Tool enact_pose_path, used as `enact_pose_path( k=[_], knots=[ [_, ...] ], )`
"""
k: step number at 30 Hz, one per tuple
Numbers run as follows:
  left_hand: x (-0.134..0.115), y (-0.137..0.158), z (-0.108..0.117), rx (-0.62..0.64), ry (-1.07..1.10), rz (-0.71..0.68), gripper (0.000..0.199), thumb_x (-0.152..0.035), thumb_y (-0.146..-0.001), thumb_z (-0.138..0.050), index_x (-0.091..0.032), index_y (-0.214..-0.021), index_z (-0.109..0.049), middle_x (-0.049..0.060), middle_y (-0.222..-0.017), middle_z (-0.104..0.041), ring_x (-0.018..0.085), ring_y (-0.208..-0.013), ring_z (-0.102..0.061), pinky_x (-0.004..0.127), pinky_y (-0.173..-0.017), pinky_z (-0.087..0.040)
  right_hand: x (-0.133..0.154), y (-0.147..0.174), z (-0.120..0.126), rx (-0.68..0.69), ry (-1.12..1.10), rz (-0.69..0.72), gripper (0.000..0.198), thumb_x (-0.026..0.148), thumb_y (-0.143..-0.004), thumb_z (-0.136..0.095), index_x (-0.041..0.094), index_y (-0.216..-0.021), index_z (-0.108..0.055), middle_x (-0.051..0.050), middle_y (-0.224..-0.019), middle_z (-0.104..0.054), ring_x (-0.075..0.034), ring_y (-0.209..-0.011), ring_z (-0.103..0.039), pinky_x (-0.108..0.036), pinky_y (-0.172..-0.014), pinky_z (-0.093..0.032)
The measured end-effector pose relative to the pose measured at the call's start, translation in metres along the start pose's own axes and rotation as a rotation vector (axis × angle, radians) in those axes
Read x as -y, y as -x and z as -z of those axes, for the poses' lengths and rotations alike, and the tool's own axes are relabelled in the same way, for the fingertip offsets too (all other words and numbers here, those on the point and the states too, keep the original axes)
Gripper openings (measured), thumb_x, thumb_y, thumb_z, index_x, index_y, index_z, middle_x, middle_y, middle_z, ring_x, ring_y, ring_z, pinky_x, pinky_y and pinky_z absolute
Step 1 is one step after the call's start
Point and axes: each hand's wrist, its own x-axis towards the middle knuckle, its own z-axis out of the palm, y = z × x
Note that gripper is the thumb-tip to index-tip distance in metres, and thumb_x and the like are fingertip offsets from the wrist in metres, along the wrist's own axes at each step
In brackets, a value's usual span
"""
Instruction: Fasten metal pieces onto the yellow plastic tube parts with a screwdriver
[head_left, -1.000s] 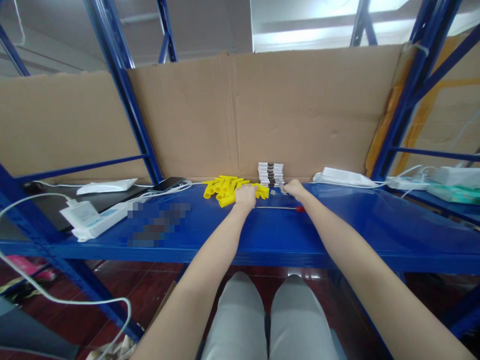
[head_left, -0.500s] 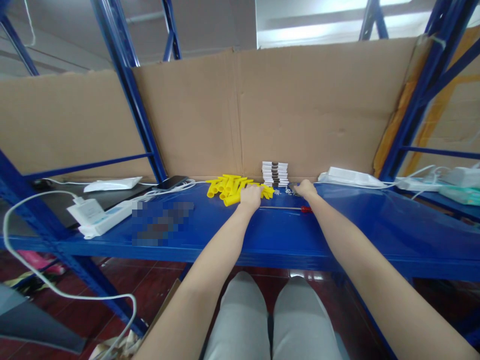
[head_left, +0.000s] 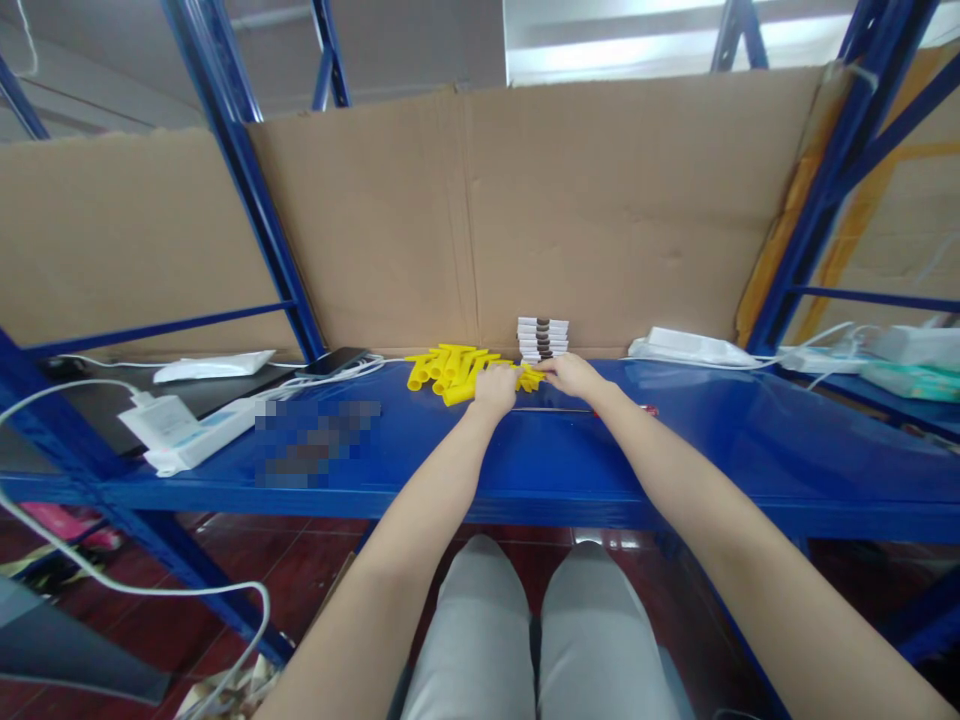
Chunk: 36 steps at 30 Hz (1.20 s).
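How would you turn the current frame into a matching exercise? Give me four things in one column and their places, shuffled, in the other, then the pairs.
Things
1. Left hand
2. Stack of white pieces
3. Black phone
4. Red-handled tool

Places
A. At the foot of a blue post, toward the left of the picture
B. Lying flat on the shelf, partly hidden by the right forearm
C. With yellow pieces on both sides of it
D. In front of the cardboard, just beyond the right hand

Pairs: 1-C, 2-D, 3-A, 4-B
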Motion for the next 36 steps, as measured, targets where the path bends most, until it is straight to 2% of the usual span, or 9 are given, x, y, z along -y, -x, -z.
enact_pose_path(
  k=[3,5,9,12,15,21,27,32,36],
  knots=[
    [0.0,-0.001,-0.001,0.001,-0.011,-0.002,0.049,-0.011,-0.088,-0.04,-0.022,-0.131,-0.059,0.012,-0.121,-0.066,0.027,-0.114,-0.059,0.04,-0.091,-0.047,0.0,0.002,0.005,-0.048,0.034,-0.002,0.031,0.019,-0.088,-0.05,0.021,-0.107,-0.074,-0.011,-0.105,-0.074,-0.024,-0.1,-0.067,-0.031,-0.088,-0.046],
    [0.0,0.0,0.0,-0.006,-0.014,0.009,0.049,-0.01,-0.087,-0.041,-0.021,-0.132,-0.059,0.012,-0.122,-0.066,0.027,-0.115,-0.059,0.039,-0.091,-0.047,0.0,0.002,0.007,-0.126,-0.019,-0.053,0.028,0.02,-0.09,-0.047,0.018,-0.1,-0.073,-0.012,-0.103,-0.074,-0.024,-0.099,-0.067,-0.031,-0.088,-0.047],
    [0.002,0.001,0.002,-0.026,0.01,0.061,0.046,-0.011,-0.088,-0.039,-0.02,-0.127,-0.062,0.012,-0.124,-0.065,0.026,-0.117,-0.058,0.039,-0.094,-0.046,0.004,-0.003,0.004,-0.333,-0.335,-0.319,0.021,0.017,-0.091,-0.047,0.014,-0.095,-0.067,-0.013,-0.099,-0.072,-0.02,-0.092,-0.068,-0.028,-0.083,-0.049],
    [0.002,0.001,0.003,-0.015,0.03,0.132,0.043,-0.013,-0.09,-0.038,-0.019,-0.125,-0.063,0.013,-0.124,-0.065,0.028,-0.118,-0.057,0.04,-0.094,-0.047,0.01,-0.008,-0.001,-0.296,-0.719,-0.569,0.016,0.013,-0.09,-0.045,0.014,-0.091,-0.062,-0.009,-0.081,-0.071,-0.016,-0.067,-0.069,-0.026,-0.067,-0.053],
    [0.001,0.002,0.006,-0.014,0.042,0.212,0.043,-0.01,-0.089,-0.039,-0.017,-0.124,-0.062,0.015,-0.125,-0.064,0.028,-0.118,-0.057,0.04,-0.094,-0.048,0.017,-0.01,-0.005,-0.209,-1.016,-0.682,0.015,0.006,-0.086,-0.046,0.014,-0.081,-0.059,-0.004,-0.062,-0.067,-0.013,-0.055,-0.066,-0.024,-0.061,-0.054],
    [0.001,0.005,0.013,-0.018,0.069,0.32,0.042,-0.009,-0.091,-0.036,-0.016,-0.125,-0.06,0.015,-0.127,-0.062,0.026,-0.119,-0.058,0.037,-0.094,-0.048,0.021,-0.01,-0.006,-0.124,-1.235,-0.753,0.013,0.004,-0.083,-0.05,0.011,-0.076,-0.058,-0.003,-0.05,-0.062,-0.012,-0.049,-0.063,-0.027,-0.063,-0.057],
    [0.003,0.003,0.01,-0.04,0.076,0.322,0.043,-0.009,-0.09,-0.039,-0.017,-0.127,-0.059,0.016,-0.126,-0.063,0.026,-0.119,-0.058,0.038,-0.093,-0.05,0.024,-0.016,-0.013,-0.036,-1.178,-0.714,0.011,0.004,-0.078,-0.062,0.013,-0.075,-0.058,0.0,-0.051,-0.061,-0.01,-0.047,-0.06,-0.02,-0.055,-0.053],
    [0.004,0.003,0.007,-0.069,0.076,0.296,0.045,-0.011,-0.09,-0.038,-0.018,-0.129,-0.06,0.016,-0.124,-0.063,0.027,-0.116,-0.059,0.039,-0.092,-0.05,0.025,-0.015,-0.011,-0.097,-1.09,-0.698,0.017,0.001,-0.077,-0.059,0.015,-0.071,-0.054,0.001,-0.053,-0.059,-0.01,-0.051,-0.06,-0.021,-0.057,-0.053],
    [0.003,0.003,0.007,-0.079,0.082,0.257,0.045,-0.014,-0.092,-0.035,-0.017,-0.13,-0.059,0.017,-0.123,-0.063,0.028,-0.115,-0.058,0.039,-0.093,-0.05,0.024,-0.009,-0.006,-0.057,-1.142,-0.677,0.016,0.0,-0.079,-0.054,0.015,-0.076,-0.057,0.0,-0.062,-0.063,-0.009,-0.057,-0.061,-0.019,-0.061,-0.053]
  ],
)
